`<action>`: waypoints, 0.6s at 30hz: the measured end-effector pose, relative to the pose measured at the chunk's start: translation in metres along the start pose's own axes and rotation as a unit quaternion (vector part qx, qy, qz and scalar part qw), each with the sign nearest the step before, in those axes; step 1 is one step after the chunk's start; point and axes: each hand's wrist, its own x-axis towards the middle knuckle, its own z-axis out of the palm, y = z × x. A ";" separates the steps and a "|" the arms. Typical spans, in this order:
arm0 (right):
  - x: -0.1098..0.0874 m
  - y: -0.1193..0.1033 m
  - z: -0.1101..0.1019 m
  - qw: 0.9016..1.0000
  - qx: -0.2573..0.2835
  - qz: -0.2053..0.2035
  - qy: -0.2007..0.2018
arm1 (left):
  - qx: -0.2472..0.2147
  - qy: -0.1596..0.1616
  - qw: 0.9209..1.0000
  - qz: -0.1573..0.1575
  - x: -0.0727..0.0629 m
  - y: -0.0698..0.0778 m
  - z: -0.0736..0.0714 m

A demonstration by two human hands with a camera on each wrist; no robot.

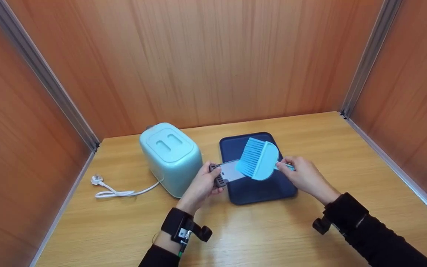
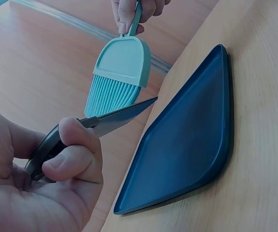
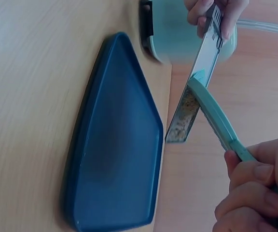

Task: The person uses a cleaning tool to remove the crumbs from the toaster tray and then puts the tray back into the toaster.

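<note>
My left hand (image 1: 204, 183) grips the dark slotted end of a flat metal crumb tray (image 1: 231, 171), thumb on top. In my right hand (image 1: 304, 176) is the handle of a light blue brush (image 1: 267, 163), its bristles laid against the crumb tray. Brownish crumbs (image 3: 189, 104) show on the crumb tray's far part in the right wrist view; in the head view the brush hides that part. Both are held above a dark blue serving tray (image 1: 261, 193), which lies on the table.
To the left of the serving tray stands a mint-coloured toaster (image 1: 172, 163) with its top covered. Its white cord (image 1: 124, 193) and plug (image 1: 96, 180) lie on the table (image 1: 332, 148). Wood-grain panels (image 1: 221, 63) enclose the back and both sides.
</note>
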 end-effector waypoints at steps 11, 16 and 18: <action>-0.003 0.009 -0.018 0.999 0.000 0.006 0.039 | 0.005 0.004 1.000 0.010 0.001 -0.003 0.000; -0.003 0.007 -0.022 0.997 0.061 0.018 0.032 | 0.010 0.001 1.000 0.004 0.002 -0.003 0.001; -0.004 0.004 -0.020 0.996 0.079 0.016 0.026 | 0.009 -0.007 1.000 0.001 0.002 -0.004 0.001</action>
